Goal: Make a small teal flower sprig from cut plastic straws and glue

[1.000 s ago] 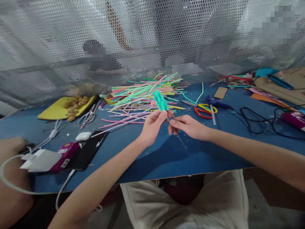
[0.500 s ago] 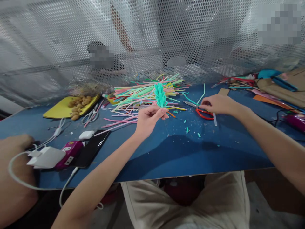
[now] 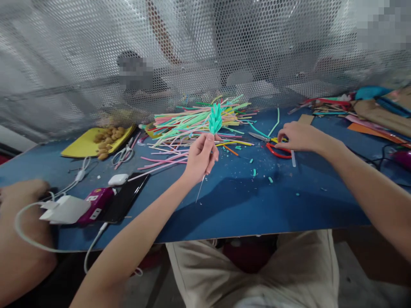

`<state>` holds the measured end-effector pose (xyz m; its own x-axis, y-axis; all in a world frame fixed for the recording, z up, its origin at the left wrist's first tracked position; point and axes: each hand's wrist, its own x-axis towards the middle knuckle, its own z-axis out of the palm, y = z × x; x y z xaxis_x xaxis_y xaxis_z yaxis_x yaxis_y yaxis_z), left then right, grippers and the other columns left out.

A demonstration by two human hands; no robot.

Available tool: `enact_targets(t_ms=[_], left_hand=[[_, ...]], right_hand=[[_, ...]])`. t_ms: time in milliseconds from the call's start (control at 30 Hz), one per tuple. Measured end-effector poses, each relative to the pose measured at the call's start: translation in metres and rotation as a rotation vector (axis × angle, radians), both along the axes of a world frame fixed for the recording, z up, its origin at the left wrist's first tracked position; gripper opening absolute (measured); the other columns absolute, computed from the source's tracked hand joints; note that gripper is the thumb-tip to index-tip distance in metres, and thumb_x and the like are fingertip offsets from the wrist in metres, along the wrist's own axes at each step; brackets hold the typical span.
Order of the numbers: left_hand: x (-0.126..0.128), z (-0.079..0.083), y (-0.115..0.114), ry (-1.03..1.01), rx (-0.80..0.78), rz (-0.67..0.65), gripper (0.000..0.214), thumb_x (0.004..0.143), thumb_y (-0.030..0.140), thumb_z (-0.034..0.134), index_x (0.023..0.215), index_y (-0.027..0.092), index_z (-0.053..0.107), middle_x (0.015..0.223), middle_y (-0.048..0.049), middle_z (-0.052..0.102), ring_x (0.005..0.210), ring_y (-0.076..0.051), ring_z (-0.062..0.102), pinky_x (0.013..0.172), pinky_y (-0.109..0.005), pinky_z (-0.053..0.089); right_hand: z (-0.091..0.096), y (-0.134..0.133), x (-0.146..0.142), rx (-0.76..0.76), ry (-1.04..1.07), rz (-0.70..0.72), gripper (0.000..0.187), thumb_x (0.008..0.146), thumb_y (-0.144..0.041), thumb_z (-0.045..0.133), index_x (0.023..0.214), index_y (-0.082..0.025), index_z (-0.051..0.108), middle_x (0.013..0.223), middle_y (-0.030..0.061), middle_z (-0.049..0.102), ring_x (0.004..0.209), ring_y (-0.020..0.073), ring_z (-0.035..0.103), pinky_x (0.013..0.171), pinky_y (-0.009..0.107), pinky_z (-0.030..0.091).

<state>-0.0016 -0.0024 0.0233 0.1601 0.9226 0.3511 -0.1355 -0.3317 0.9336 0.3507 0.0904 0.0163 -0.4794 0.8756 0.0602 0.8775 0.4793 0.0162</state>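
Observation:
My left hand (image 3: 201,157) is closed in a pinch round the stem of a turquoise fuzzy pipe-cleaner sprig (image 3: 215,119). The sprig stands upright above my fingers, and a thin wire stem sticks out below the palm. My right hand (image 3: 300,136) hovers by the red-handled scissors (image 3: 279,150), palm down, its thumb and fingers loosely curved and apart. The scissors lie on the blue table, blades pointing left. A clear whitish stick (image 3: 293,159) lies partly under the right hand. Small turquoise clippings (image 3: 254,172) are scattered on the tabletop between my hands.
Behind my left hand lies a heap of coloured pipe cleaners (image 3: 192,122). At left are a black phone (image 3: 126,201), a white charger (image 3: 66,209), cables, a yellow folder (image 3: 77,143) with brown fruit, and another person's arm (image 3: 24,231). A perforated metal screen (image 3: 199,51) borders the back.
My left hand has turned and tilted the sprig, so the wire stem now shows below it. My right hand has shifted slightly right, uncovering a yellow part by the scissors' handles.

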Motion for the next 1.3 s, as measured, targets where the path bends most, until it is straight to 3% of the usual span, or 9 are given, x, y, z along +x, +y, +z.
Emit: enact_targets(t_ms=[200, 300, 467, 600, 700, 800, 967, 1133, 1300], left_hand=[[0.001, -0.011, -0.002, 0.354, 0.087, 0.000, 0.040, 0.103, 0.056, 0.049, 0.103, 0.021, 0.067, 0.057, 0.0058, 0.058, 0.030, -0.005, 0.040, 0.033, -0.020, 0.025], [-0.005, -0.012, 0.001, 0.722, 0.332, 0.080, 0.036, 0.102, 0.052, 0.053, 0.095, 0.022, 0.072, 0.059, 0.0020, 0.063, 0.043, -0.009, 0.052, 0.049, -0.023, 0.038], [-0.013, -0.019, 0.014, 1.125, 0.578, 0.236, 0.028, 0.102, 0.045, 0.053, 0.107, 0.029, 0.076, 0.094, -0.0046, 0.079, 0.076, -0.020, 0.070, 0.064, -0.028, 0.039], [-0.011, -0.027, 0.018, 1.198, 0.586, 0.239, 0.031, 0.105, 0.035, 0.046, 0.121, 0.030, 0.072, 0.116, -0.0034, 0.078, 0.093, -0.022, 0.073, 0.069, -0.028, 0.043], [-0.008, -0.033, 0.019, 1.197, 0.589, 0.221, 0.030, 0.106, 0.034, 0.046, 0.120, 0.027, 0.071, 0.117, -0.0038, 0.078, 0.099, -0.021, 0.073, 0.075, -0.028, 0.046], [-0.008, -0.039, 0.022, 1.206, 0.601, 0.191, 0.031, 0.107, 0.035, 0.044, 0.119, 0.025, 0.070, 0.117, -0.0043, 0.077, 0.100, -0.020, 0.073, 0.077, -0.028, 0.048], [-0.009, -0.043, 0.026, 1.204, 0.629, 0.128, 0.033, 0.107, 0.038, 0.043, 0.116, 0.022, 0.071, 0.114, -0.0070, 0.077, 0.098, -0.020, 0.073, 0.081, -0.028, 0.050], [-0.010, -0.036, 0.026, 1.221, 0.654, 0.127, 0.037, 0.107, 0.041, 0.041, 0.114, 0.021, 0.072, 0.110, -0.0072, 0.077, 0.099, -0.020, 0.072, 0.082, -0.028, 0.049], [-0.031, -0.017, 0.035, 1.316, 0.627, 0.325, 0.039, 0.104, 0.048, 0.048, 0.094, 0.024, 0.076, 0.085, -0.0056, 0.077, 0.076, -0.021, 0.068, 0.065, -0.029, 0.039]], right_hand=[[0.007, -0.028, -0.032, 0.034, 0.207, 0.085, 0.038, 0.095, -0.053, 0.051, 0.099, -0.022, 0.074, 0.099, 0.0082, 0.075, 0.087, 0.0235, 0.066, 0.075, 0.034, 0.041], [0.006, -0.032, -0.039, -0.028, 0.167, 0.153, 0.034, 0.095, -0.050, 0.053, 0.098, -0.023, 0.074, 0.098, 0.0071, 0.076, 0.084, 0.0222, 0.065, 0.072, 0.032, 0.039], [-0.008, -0.022, -0.034, -0.223, 0.162, 0.335, 0.030, 0.095, -0.043, 0.054, 0.091, -0.020, 0.073, 0.088, 0.0084, 0.073, 0.077, 0.0202, 0.061, 0.073, 0.032, 0.041], [-0.019, -0.024, -0.039, -0.196, 0.293, 0.353, 0.031, 0.093, -0.045, 0.060, 0.104, -0.020, 0.073, 0.092, 0.0083, 0.073, 0.080, 0.0207, 0.061, 0.076, 0.033, 0.042], [-0.020, -0.032, -0.046, -0.131, 0.508, 0.336, 0.061, 0.085, -0.052, 0.072, 0.136, -0.021, 0.062, 0.111, 0.0094, 0.072, 0.079, 0.0197, 0.061, 0.077, 0.034, 0.046], [-0.019, -0.042, -0.055, -0.139, 0.678, 0.370, 0.078, 0.082, -0.050, 0.078, 0.150, -0.026, 0.049, 0.127, 0.0097, 0.068, 0.087, 0.0204, 0.064, 0.081, 0.036, 0.051], [-0.022, -0.052, -0.070, -0.103, 0.820, 0.400, 0.069, 0.087, -0.042, 0.075, 0.151, -0.031, 0.051, 0.142, 0.0096, 0.062, 0.114, 0.0266, 0.064, 0.097, 0.045, 0.054], [-0.025, -0.049, -0.076, -0.069, 0.851, 0.490, 0.030, 0.091, -0.036, 0.070, 0.121, -0.033, 0.074, 0.127, 0.0050, 0.072, 0.122, 0.0267, 0.064, 0.111, 0.050, 0.048], [-0.016, -0.046, -0.060, 0.047, 0.861, 0.374, 0.022, 0.093, -0.036, 0.068, 0.113, -0.033, 0.076, 0.120, 0.0038, 0.074, 0.117, 0.0262, 0.065, 0.110, 0.050, 0.048]])
